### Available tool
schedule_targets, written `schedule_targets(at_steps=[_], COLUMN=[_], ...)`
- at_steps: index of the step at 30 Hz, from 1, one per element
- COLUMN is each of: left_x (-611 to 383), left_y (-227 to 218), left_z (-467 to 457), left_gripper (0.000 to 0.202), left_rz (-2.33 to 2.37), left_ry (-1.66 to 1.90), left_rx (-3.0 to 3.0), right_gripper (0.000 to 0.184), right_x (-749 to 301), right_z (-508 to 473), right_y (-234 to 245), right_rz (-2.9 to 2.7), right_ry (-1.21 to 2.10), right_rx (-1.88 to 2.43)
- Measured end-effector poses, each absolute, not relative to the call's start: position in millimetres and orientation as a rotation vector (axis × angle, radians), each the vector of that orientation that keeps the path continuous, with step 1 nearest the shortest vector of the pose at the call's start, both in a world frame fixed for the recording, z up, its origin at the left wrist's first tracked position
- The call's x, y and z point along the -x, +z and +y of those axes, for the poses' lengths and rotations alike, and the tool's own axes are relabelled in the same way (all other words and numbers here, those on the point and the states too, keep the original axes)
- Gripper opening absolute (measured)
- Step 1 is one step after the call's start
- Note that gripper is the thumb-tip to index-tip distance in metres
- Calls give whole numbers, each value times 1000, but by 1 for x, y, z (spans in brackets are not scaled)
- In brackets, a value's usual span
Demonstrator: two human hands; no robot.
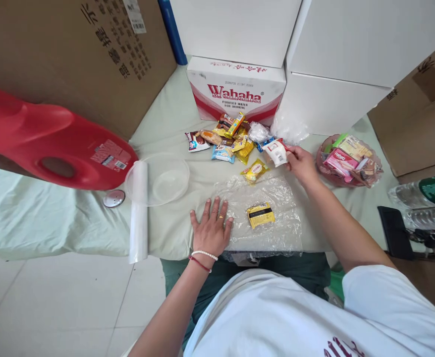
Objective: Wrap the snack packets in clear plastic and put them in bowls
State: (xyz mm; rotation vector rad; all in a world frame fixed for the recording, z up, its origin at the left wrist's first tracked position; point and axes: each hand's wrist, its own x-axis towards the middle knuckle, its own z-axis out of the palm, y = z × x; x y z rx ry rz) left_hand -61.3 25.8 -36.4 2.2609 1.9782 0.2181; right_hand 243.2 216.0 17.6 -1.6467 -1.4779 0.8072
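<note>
My left hand [212, 225] lies flat with fingers spread on the left edge of a sheet of clear plastic wrap [280, 225] spread on the pale green cloth [72, 218]. A yellow and black snack packet [261, 215] rests on the middle of the wrap. My right hand [301, 163] pinches a white and red snack packet [277, 151] just beyond the wrap's far edge. A yellow packet [254, 170] lies beside it, in front of a pile of mixed snack packets [225, 139].
A roll of plastic wrap [138, 210] and a clear plastic bowl [161, 179] lie to the left, beside a big red jug [50, 141] and a metal lid [114, 198]. A pink bowl of snacks [347, 161] sits right. Cardboard boxes and a Wahaha carton [236, 91] stand behind.
</note>
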Motion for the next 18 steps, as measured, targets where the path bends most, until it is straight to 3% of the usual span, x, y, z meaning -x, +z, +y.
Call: schedule_targets(at_steps=[4, 8, 11, 18], left_x=[61, 60, 60, 60], left_y=[-35, -36, -36, -35], left_z=[26, 26, 25, 24], left_gripper=[58, 59, 59, 59], left_rz=[1974, 1971, 1977, 1982], left_ry=[236, 253, 250, 231], left_rx=[-2251, -2242, -2245, -2257], right_gripper=[37, 39, 39, 34], right_x=[-256, -247, -236, -242], right_z=[163, 114, 102, 149], right_y=[31, 23, 14, 20], right_rz=[-1360, -1749, -2003, -1888], right_ry=[1300, 1577, 1537, 1237], right_rx=[1444, 1350, 1274, 1428])
